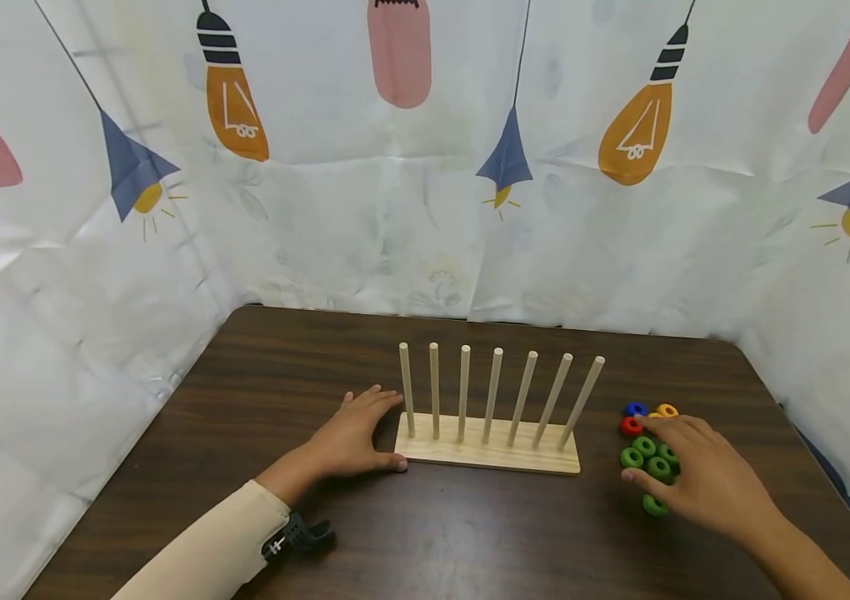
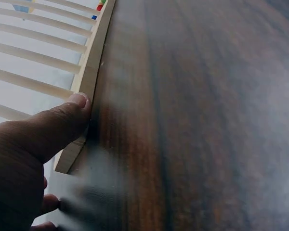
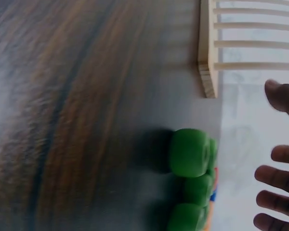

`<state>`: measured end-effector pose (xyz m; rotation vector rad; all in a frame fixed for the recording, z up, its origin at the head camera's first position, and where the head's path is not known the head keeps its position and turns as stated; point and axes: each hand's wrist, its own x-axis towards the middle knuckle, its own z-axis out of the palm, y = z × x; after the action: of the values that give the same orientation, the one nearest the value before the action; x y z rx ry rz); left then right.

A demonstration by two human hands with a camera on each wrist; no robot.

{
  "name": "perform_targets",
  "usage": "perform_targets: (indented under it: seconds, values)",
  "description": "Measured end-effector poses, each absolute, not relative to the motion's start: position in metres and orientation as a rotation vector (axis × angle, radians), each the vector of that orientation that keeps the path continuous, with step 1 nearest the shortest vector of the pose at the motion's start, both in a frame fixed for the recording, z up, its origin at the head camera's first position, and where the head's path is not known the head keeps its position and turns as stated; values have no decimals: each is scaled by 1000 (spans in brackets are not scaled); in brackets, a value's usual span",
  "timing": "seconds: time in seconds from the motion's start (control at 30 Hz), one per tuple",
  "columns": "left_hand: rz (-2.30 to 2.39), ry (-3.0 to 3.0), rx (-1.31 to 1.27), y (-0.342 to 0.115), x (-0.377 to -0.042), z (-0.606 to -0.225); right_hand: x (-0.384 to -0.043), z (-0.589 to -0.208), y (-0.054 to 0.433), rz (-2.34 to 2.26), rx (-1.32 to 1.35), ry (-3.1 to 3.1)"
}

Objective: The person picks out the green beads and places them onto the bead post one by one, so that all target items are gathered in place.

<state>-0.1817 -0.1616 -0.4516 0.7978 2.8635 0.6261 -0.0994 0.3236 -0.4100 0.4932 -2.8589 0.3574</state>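
A pale wooden rack (image 1: 485, 454) stands on the table, with several upright pegs (image 1: 464, 392) in a row along its base. My left hand (image 1: 350, 437) is at the rack's left end, its thumb touching the base's front edge, as the left wrist view also shows. Its other fingers reach toward the back of that end, partly hidden. To the right of the rack lie several green rings (image 1: 631, 457), with a red ring (image 1: 631, 427), a blue ring (image 1: 636, 409) and yellow rings (image 1: 667, 410) behind them. Over this cluster hovers my right hand (image 1: 710, 479), fingers spread, holding nothing and covering some rings.
The dark brown table (image 1: 455, 533) runs back to a white curtain (image 1: 365, 233) printed with lamps and bulbs. A dark strap (image 1: 297, 535) is on my left wrist, by the pale sleeve (image 1: 207, 542). The rack's pegs stick up between my hands.
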Motion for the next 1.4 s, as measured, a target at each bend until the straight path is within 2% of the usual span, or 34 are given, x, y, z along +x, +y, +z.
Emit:
perform_targets:
  seconds: [0.53, 1.4]
  values:
    - [647, 2798, 802, -163, -186, -455, -107, -440, 337, 346, 596, -2874]
    - [668, 2769, 773, -165, -188, -456, -122, -441, 337, 330, 682, -2804]
